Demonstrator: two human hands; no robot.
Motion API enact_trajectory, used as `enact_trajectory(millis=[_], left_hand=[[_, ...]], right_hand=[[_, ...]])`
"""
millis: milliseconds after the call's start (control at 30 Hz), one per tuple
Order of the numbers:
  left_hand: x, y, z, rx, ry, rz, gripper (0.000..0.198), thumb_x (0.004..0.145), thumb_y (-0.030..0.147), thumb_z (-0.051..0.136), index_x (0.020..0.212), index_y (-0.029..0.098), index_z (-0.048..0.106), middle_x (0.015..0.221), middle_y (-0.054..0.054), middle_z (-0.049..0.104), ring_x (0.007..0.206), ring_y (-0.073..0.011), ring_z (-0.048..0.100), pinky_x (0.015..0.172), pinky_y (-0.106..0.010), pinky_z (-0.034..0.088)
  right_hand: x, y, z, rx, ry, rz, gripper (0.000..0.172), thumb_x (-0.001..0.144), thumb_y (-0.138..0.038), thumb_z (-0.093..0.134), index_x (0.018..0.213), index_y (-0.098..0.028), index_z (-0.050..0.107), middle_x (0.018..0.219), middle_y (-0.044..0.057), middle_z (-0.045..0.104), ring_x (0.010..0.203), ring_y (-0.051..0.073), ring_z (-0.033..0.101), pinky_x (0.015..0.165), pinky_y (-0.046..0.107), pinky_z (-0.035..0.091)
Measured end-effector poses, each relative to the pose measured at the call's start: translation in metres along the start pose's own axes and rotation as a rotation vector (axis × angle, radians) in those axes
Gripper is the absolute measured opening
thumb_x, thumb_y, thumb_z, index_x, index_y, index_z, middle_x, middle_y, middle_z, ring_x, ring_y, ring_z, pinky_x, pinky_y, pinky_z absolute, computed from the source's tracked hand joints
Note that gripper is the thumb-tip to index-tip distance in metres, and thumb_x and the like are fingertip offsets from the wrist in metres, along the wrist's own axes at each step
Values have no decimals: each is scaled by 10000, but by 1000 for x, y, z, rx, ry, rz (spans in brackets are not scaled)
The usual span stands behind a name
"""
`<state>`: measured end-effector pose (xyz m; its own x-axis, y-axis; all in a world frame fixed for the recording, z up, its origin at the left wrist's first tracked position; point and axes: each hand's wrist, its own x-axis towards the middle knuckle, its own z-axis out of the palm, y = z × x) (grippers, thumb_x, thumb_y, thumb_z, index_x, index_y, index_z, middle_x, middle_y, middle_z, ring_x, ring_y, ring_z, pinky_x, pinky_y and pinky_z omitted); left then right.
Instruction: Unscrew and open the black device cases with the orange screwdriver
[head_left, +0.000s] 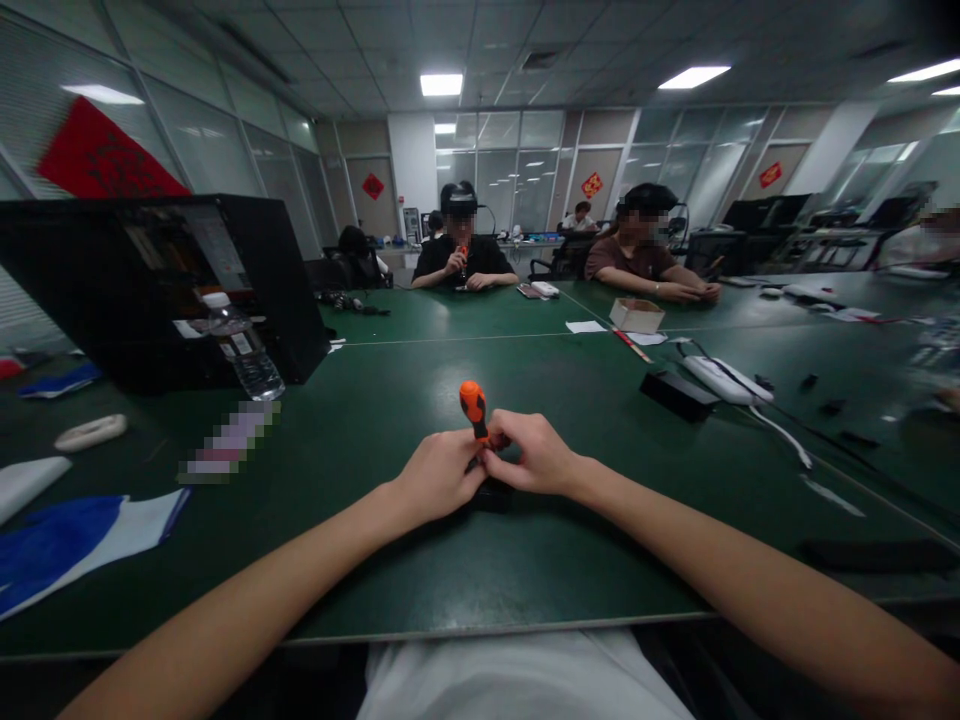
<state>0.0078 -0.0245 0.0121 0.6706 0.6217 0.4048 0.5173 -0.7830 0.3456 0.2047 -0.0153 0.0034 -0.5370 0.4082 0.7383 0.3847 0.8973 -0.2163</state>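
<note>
A screwdriver (474, 405) with an orange and black handle stands nearly upright in front of me, tilted slightly, handle up. My right hand (532, 453) has its fingers closed at the base of that handle, around the shaft. From the other side my left hand (439, 475) meets it, fingers bent inward and low beside the shaft; their grip is partly hidden. Under both hands a small black object (493, 497) lies on the green table (420, 570). The screwdriver's tip is hidden by my fingers.
To the left are a black computer case (296, 290), a water bottle (251, 355) and a blue-white glove (82, 540). On the right sit a black box (679, 396), a white power strip (727, 381) with cables, and a cardboard box (637, 315). Two people sit across the table.
</note>
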Motion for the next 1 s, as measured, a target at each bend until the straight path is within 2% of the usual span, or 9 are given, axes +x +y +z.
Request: enact_trajectory(millis=[167, 367, 467, 633, 767, 900, 1000], left_hand=[[-1, 1, 2, -41, 0, -11, 119, 887, 112, 542, 881, 169, 646, 897, -68, 730, 825, -217, 702, 771, -292, 518], [-2, 3, 1, -18, -17, -15, 179, 870, 104, 553, 989, 169, 669, 901, -65, 729, 835, -225, 706, 757, -291, 527], [-3, 4, 0, 30, -60, -11, 169, 854, 107, 562, 967, 165, 674, 896, -72, 728, 839, -244, 710, 731, -297, 530], [-3, 6, 2, 71, -43, -30, 145, 876, 107, 549, 926, 144, 681, 875, -92, 723, 792, -241, 700, 715, -306, 529], [-1, 5, -2, -114, 7, -12, 128, 888, 123, 579, 917, 143, 702, 927, -85, 733, 836, -214, 695, 762, -287, 531], [1, 6, -14, -351, 98, 7, 159, 941, 195, 571, 928, 139, 719, 888, -54, 748, 800, -185, 685, 772, -269, 516], [-1, 6, -23, -380, 88, 0, 236, 970, 247, 552, 895, 135, 745, 801, -42, 740, 738, -172, 676, 751, -259, 500]], right_hand=[[0, -2, 2, 2, 46, 5, 121, 841, -193, 600, 872, -225, 488, 727, -28, 535, 603, 114, 480, 572, 236, 383], [4, -12, 0, 91, 101, -35, 222, 835, -165, 578, 1049, -221, 558, 764, -7, 541, 660, 148, 509, 608, 279, 422], [6, -21, -1, 148, 171, -61, 243, 854, -241, 636, 1084, -219, 561, 837, 27, 563, 726, 177, 531, 647, 318, 464], [9, -32, 2, 152, 238, -25, 141, 923, -205, 606, 1060, -234, 615, 878, 41, 599, 767, 181, 570, 683, 331, 495], [9, -31, 4, 157, 247, 50, 216, 952, -210, 574, 1147, -246, 659, 986, 66, 630, 865, 197, 619, 745, 353, 535], [6, -28, 3, 156, 285, 62, 424, 987, -200, 526, 1405, -270, 534, 1037, 74, 692, 908, 207, 651, 795, 371, 568], [4, -27, 3, 191, 277, 66, 549, 992, -199, 523, 1522, -281, 405, 1119, 89, 706, 953, 209, 680, 854, 387, 589]])
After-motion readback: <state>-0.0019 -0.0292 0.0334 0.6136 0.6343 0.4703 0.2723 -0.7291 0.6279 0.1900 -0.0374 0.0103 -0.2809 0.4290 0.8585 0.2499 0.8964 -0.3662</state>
